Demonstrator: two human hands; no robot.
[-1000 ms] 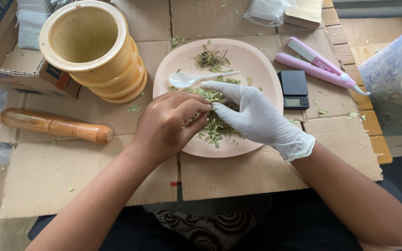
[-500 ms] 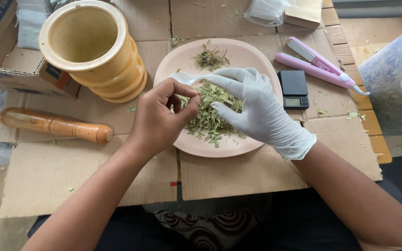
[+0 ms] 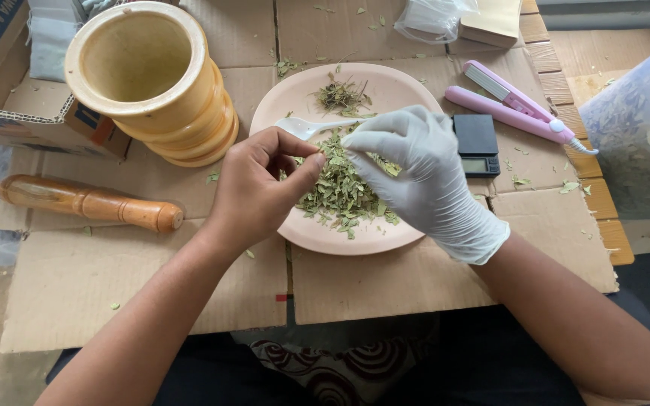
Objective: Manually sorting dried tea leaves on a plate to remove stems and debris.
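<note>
A round pink plate [image 3: 374, 239] lies on cardboard and holds a loose pile of dried green leaves [image 3: 340, 192]. A smaller clump of stems [image 3: 338, 96] sits at its far side, and a white plastic spoon [image 3: 302, 128] rests on the plate behind the pile. My bare left hand [image 3: 253, 188] hovers over the pile's left edge, fingers curled against the thumb and pinching leaf bits. My right hand [image 3: 419, 173], in a white glove, is over the pile's right side. Its fingertips are pinched together on a leaf near the spoon's handle.
A yellow wooden mortar [image 3: 152, 83] stands at the far left, its wooden pestle [image 3: 88, 203] lying nearer on the cardboard [image 3: 152, 286]. A small black scale [image 3: 477, 143], a pink clamp tool [image 3: 517, 105] and a clear bag of leaves [image 3: 641, 128] are at the right. A cardboard box [image 3: 9, 105] is far left.
Both hands rose off the middle of the pile and drew slightly apart, uncovering the leaves. The fingers went from pressing into the pile to pinching bits above it.
</note>
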